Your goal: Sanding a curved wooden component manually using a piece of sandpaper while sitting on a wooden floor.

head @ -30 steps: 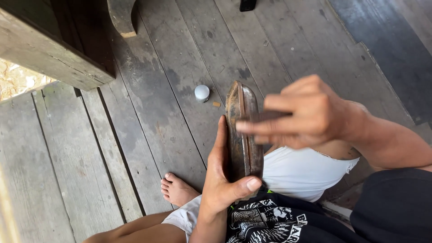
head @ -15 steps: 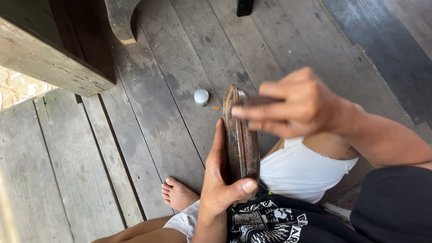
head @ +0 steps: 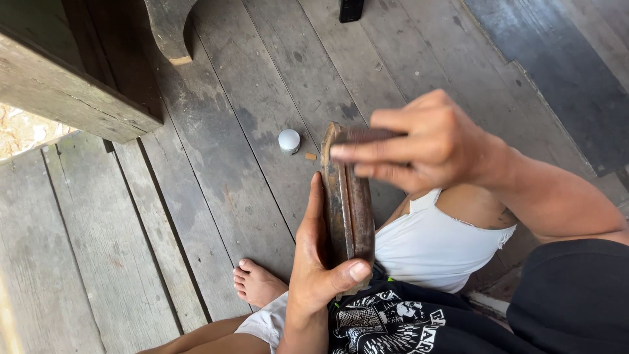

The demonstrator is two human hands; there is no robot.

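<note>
Hands first, closest to cam. Left hand comes up from bottom centre, palm flat against one broad face of a dark brown wooden piece, fingers straight up along it, thumb hooked round the near lower end — clamped on, holding it upright on edge. Piece is flat, elongated, rounded at the top, looks like two layers w/ a seam down the edge; can't tell what it is exactly.

Right hand in from the right, forearm crossing above the lap. Fingers pressed together, pointing left, lying over the top end of the piece. Something thin & dark under the fingertips, blurred, so can't tell what they're pinching.

Below both hands: black printed shirt at bottom edge, white shorts on the knee just right of the piece. Bare foot just left of the left wrist, toes on the grey plank floor.

Beyond the left fingertips, up & left: small white round cap on the boards, tiny tan scrap beside it, both apart from the piece.

Farther out, upper left of the hands: heavy wooden bench. Dark object at top edge, cut off. Dark mat far right, past the right hand.
</note>
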